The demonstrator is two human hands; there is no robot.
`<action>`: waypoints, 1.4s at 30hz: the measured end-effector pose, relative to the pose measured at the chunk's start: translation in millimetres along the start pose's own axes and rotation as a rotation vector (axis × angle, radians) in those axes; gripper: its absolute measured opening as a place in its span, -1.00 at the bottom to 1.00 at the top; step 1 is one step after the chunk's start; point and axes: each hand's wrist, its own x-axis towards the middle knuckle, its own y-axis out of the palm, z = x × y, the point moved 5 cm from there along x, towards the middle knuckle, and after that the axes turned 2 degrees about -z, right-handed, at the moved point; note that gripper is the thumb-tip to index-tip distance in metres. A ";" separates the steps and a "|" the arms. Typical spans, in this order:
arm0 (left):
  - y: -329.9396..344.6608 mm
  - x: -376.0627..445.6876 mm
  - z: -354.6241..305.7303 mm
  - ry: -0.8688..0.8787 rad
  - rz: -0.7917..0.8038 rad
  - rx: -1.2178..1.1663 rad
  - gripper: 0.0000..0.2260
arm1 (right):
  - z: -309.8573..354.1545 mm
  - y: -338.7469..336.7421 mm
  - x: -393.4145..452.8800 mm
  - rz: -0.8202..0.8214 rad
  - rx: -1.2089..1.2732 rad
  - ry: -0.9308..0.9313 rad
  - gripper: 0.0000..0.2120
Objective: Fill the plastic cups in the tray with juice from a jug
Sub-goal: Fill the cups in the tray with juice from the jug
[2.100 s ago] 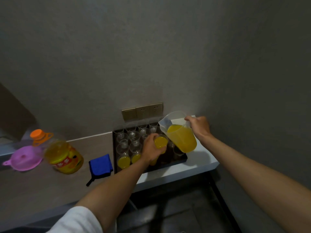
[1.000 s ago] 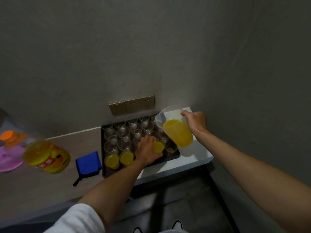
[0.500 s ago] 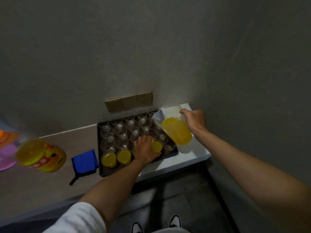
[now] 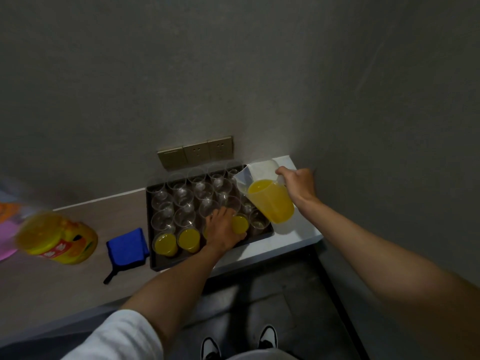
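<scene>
1. Dark tray (image 4: 155, 266) sits on the counter (image 4: 78, 281) against the wall, below a row of wall sockets (image 4: 196, 152). It holds rows of clear plastic cups (image 4: 183, 197), standing upright and packed close.
2. Front row: two cups full of juice (image 4: 177, 242) at the left end, side by side. A third filled cup (image 4: 240, 224) stands further right in the same row.
3. Left hand (image 4: 223, 229) reaches over the tray's front row, fingers curled round the third filled cup, holding it from its left side. Whether the cup's base rests on the tray, cannot tell.
4. Right hand (image 4: 298, 187) grips the handle side of a clear jug (image 4: 270, 201), lifted above the tray's right rear corner. Jug is more than half full of juice, tilted slightly, spout toward the cups. No stream visible from the spout.
5. An empty cup (image 4: 258, 220) stands just right of the held one, below the jug.
6. Left of the tray: a folded blue cloth (image 4: 127, 249), just beside the tray edge; further left, a large yellow juice bottle (image 4: 55, 240), blurred; a pink object (image 4: 5, 237) at the frame edge, too cut off to identify.
7. White sleeve (image 4: 122, 336) on the left arm; shoes (image 4: 239, 342) visible on the floor below.
</scene>
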 end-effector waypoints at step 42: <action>1.9 16.2 -56.6 0.255 0.047 0.155 -0.25 | -1.7 -11.7 11.1 -0.027 0.001 0.001 -0.59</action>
